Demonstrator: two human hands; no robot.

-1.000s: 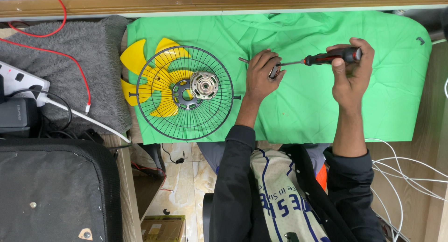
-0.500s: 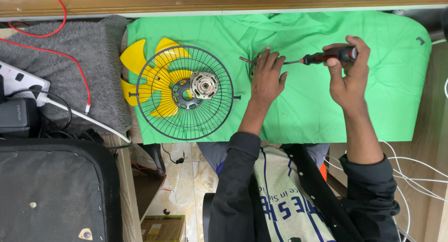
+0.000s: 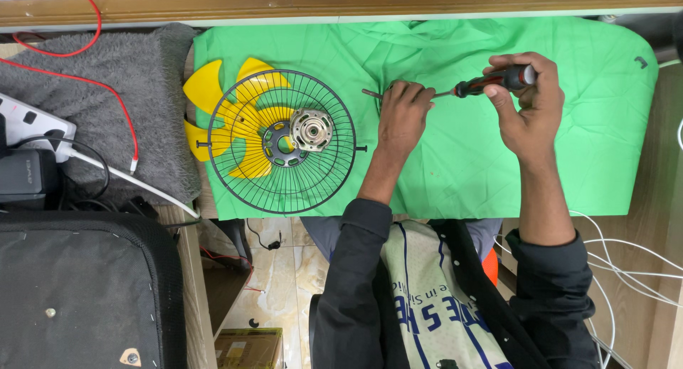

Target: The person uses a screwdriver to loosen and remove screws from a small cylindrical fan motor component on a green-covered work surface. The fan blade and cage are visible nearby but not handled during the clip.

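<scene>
Screwdriver (image 3: 469, 88) lies level above the green cloth (image 3: 462, 170), right of the fan guard (image 3: 282, 141). Right hand (image 3: 526, 106) grips its handle; left hand (image 3: 402, 116) pinches the shaft near the tip. Fitting the tip looks underway; steady alignment comes next.
</scene>
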